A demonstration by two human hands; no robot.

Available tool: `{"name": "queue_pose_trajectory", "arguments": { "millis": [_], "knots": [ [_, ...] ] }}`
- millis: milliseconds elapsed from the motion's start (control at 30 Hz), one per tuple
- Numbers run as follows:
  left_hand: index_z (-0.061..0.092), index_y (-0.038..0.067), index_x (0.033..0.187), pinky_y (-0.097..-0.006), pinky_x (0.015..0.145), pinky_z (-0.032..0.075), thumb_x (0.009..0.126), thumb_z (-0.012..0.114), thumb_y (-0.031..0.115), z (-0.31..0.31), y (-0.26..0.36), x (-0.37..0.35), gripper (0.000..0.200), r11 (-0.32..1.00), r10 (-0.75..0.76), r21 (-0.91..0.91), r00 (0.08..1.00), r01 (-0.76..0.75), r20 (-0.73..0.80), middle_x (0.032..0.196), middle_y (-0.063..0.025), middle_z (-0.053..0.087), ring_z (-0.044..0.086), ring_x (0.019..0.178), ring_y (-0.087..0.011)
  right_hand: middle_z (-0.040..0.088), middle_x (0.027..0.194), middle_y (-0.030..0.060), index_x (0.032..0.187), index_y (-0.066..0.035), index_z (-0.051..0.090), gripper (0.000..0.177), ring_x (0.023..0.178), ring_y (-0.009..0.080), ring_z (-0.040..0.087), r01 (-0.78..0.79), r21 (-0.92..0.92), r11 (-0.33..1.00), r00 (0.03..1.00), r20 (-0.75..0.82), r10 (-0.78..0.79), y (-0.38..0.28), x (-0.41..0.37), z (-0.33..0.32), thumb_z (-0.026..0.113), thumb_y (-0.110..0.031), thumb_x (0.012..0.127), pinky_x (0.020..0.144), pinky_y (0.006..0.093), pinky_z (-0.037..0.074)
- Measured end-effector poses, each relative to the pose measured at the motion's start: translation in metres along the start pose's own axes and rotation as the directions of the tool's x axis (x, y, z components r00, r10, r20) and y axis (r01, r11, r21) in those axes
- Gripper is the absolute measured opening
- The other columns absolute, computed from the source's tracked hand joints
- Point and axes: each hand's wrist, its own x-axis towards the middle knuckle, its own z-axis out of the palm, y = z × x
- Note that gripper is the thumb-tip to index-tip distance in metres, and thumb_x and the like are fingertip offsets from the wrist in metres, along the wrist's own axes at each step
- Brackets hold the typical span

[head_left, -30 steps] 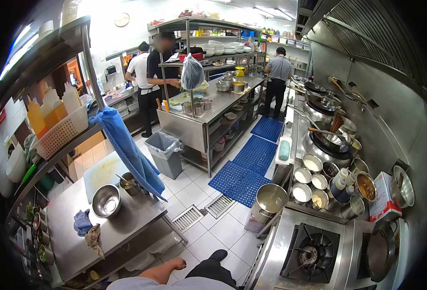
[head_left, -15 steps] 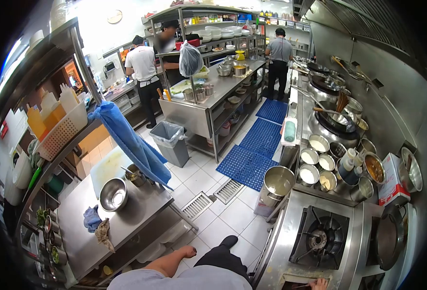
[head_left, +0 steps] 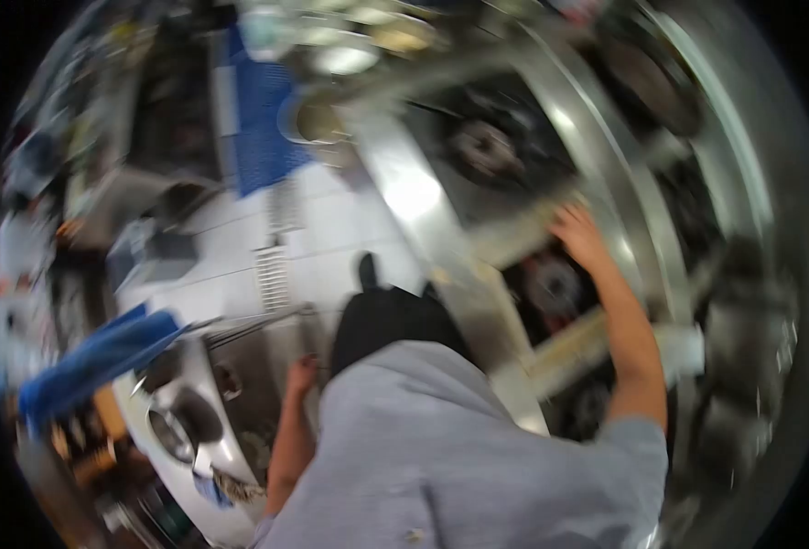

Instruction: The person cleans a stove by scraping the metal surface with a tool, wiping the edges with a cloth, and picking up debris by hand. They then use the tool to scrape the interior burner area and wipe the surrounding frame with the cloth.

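My right hand (head_left: pixel 577 227) reaches over the stove (head_left: pixel 404 183), at the metal strip between two burners. Its fingers look stretched out and somewhat apart, though blurred; I make out nothing in them. Just below it is the nearer burner (head_left: pixel 551 285), with a reddish patch around its centre. Beyond the hand lies another burner (head_left: pixel 485 148) with a dark grate. My left hand (head_left: pixel 303 373) hangs low at my side, near the steel worktable (head_left: pixel 220 366). Motion blur hides how its fingers are set.
A metal bowl (head_left: pixel 172 432) and a cloth (head_left: pixel 235 488) lie on the worktable at left. A blue towel (head_left: pixel 102 361) hangs beside it. A large pot (head_left: pixel 318 119) stands by the stove's far corner. A floor drain (head_left: pixel 273 279) and blue mat (head_left: pixel 263 119) lie ahead.
My view has swung down and to the right, so my torso and the nearer burners now show. My right hand, earlier at the bottom edge, is now in full view over the stove.
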Motion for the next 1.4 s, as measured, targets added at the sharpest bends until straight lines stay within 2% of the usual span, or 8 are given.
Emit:
{"name": "queue_pose_trajectory", "arguments": {
  "millis": [67,233,400,633,800,933,1200,1400],
  "knots": [
    [0.064,0.001,0.117,-0.0335,0.088,0.049,0.093,0.057,0.023,0.016,-0.05,0.025,0.034,0.955,0.283,-0.109,0.958,-0.277,0.047,0.109,-0.015,0.07,0.066,0.103,-0.0237,0.056,0.1,0.0064,0.092,-0.014,0.072,0.02,0.111,0.0253,0.05,-0.001,0.038,0.999,0.972,0.237,-0.008,-0.003,0.003,-0.018,0.057,-0.017,0.079,0.101,0.0409,0.035],
    [0.066,0.0,0.112,-0.0312,0.077,0.051,0.09,0.059,0.019,0.025,-0.098,0.029,0.03,0.982,0.158,-0.121,0.983,-0.147,0.092,0.099,-0.0112,0.071,0.066,0.083,-0.0177,0.055,0.098,0.0035,0.099,-0.019,0.072,0.023,0.109,0.0214,0.049,-0.064,0.042,0.997,0.958,0.282,0.049,-0.006,-0.008,-0.025,0.056,-0.016,0.082,0.098,0.0386,0.036],
    [0.066,0.005,0.114,-0.0299,0.082,0.05,0.089,0.059,0.024,-0.002,-0.061,0.014,0.033,1.0,0.016,-0.003,0.995,-0.015,0.101,0.101,-0.0133,0.071,0.066,0.091,-0.0181,0.057,0.1,0.0041,0.101,-0.017,0.071,0.027,0.108,0.0226,0.05,-0.05,-0.007,0.999,0.971,0.232,0.05,-0.007,-0.011,-0.03,0.057,-0.009,0.08,0.097,0.039,0.036],
    [0.065,0.004,0.117,-0.0323,0.087,0.049,0.089,0.059,0.031,-0.001,-0.021,0.025,0.039,0.983,0.128,-0.137,0.99,-0.119,0.062,0.106,-0.0137,0.07,0.066,0.098,-0.0207,0.056,0.1,0.0033,0.097,-0.02,0.072,0.022,0.109,0.0206,0.049,0.012,-0.042,0.999,0.959,0.284,0.001,0.018,-0.005,-0.026,0.054,-0.019,0.084,0.098,0.0393,0.037],
    [0.066,0.003,0.115,-0.0328,0.089,0.048,0.089,0.06,0.03,-0.002,-0.001,0.018,0.038,0.992,0.12,-0.041,0.993,-0.12,0.01,0.107,-0.0146,0.07,0.066,0.103,-0.0222,0.057,0.1,0.0042,0.099,-0.019,0.071,0.025,0.109,0.0225,0.05,0.094,0.031,0.995,0.945,0.311,-0.099,0.013,0.001,-0.021,0.055,-0.012,0.081,0.098,0.0386,0.037],
    [0.066,0.003,0.115,-0.0335,0.09,0.049,0.089,0.061,0.026,0.002,-0.025,0.016,0.035,0.99,0.093,-0.113,0.995,-0.089,0.03,0.107,-0.0144,0.07,0.066,0.104,-0.0234,0.056,0.099,0.0041,0.095,-0.02,0.071,0.021,0.111,0.023,0.049,0.124,0.102,0.987,0.921,0.357,-0.153,-0.003,0.009,-0.021,0.053,-0.018,0.084,0.1,0.0396,0.036],
    [0.067,0.004,0.113,-0.0344,0.09,0.049,0.088,0.061,0.026,0.022,-0.101,0.021,0.034,0.994,0.059,-0.093,0.997,-0.054,0.055,0.109,-0.0154,0.07,0.066,0.105,-0.0258,0.057,0.105,0.0049,0.109,-0.018,0.067,0.03,0.111,0.0232,0.049,0.15,-0.101,0.983,0.942,0.317,-0.111,0.023,-0.003,-0.026,0.053,-0.012,0.084,0.103,0.0425,0.035],
    [0.067,0.005,0.113,-0.0357,0.089,0.049,0.089,0.059,0.029,0.007,-0.053,0.006,0.035,0.992,0.125,-0.006,0.992,-0.125,0.028,0.105,-0.0156,0.07,0.066,0.104,-0.026,0.059,0.102,0.0017,0.11,-0.02,0.065,0.028,0.111,0.0212,0.05,0.294,-0.101,0.951,0.859,0.463,-0.217,0.025,0.018,-0.033,0.05,-0.017,0.087,0.102,0.0427,0.034]
  ]
}}
